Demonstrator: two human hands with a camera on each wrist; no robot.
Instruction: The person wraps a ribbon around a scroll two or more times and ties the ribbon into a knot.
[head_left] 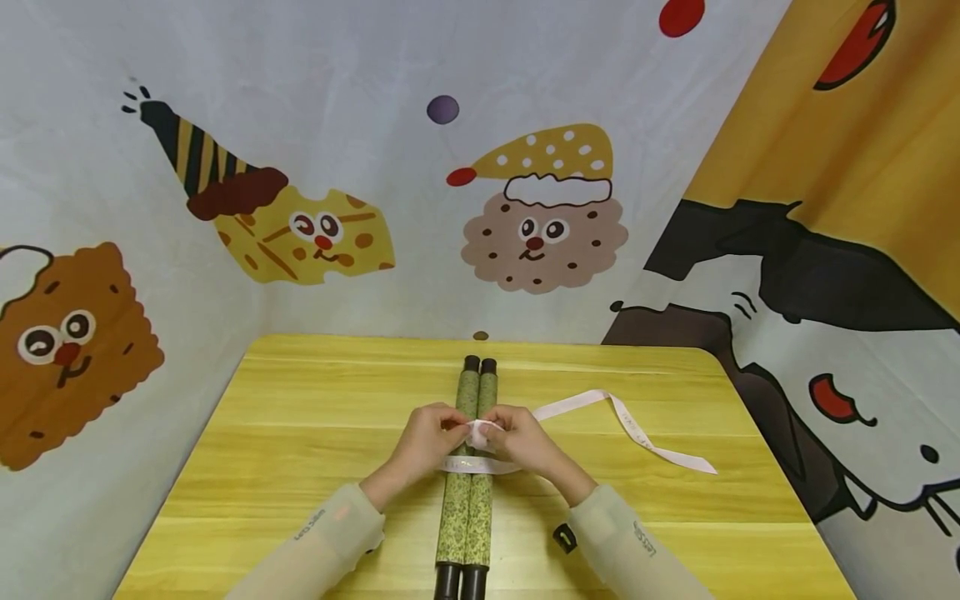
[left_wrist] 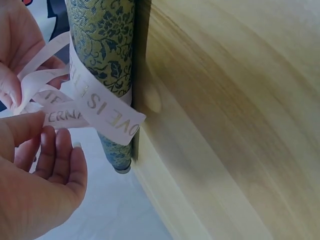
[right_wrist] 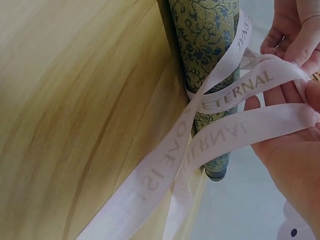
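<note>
Two scrolls lie side by side lengthwise on the table, the left scroll [head_left: 453, 517] and the right scroll [head_left: 479, 517], both in green floral brocade with dark end knobs. A pale pink ribbon [head_left: 459, 465] with gold lettering wraps round them at mid-length. Just above the scrolls, my left hand [head_left: 426, 437] pinches the ribbon between thumb and fingers. Close beside it, my right hand [head_left: 525, 437] grips a bunched loop of the ribbon. In the right wrist view, a strip of ribbon [right_wrist: 240, 130] runs across that hand's fingers, and the lettering reads "ETERNAL".
A long ribbon tail [head_left: 637, 433] trails to the right over the yellow wood-grain table [head_left: 300, 392]. Behind the table hangs a pale cloth [head_left: 360, 67] with cartoon figures. Beside the right sleeve [head_left: 637, 542] a small black device [head_left: 564, 538] shows.
</note>
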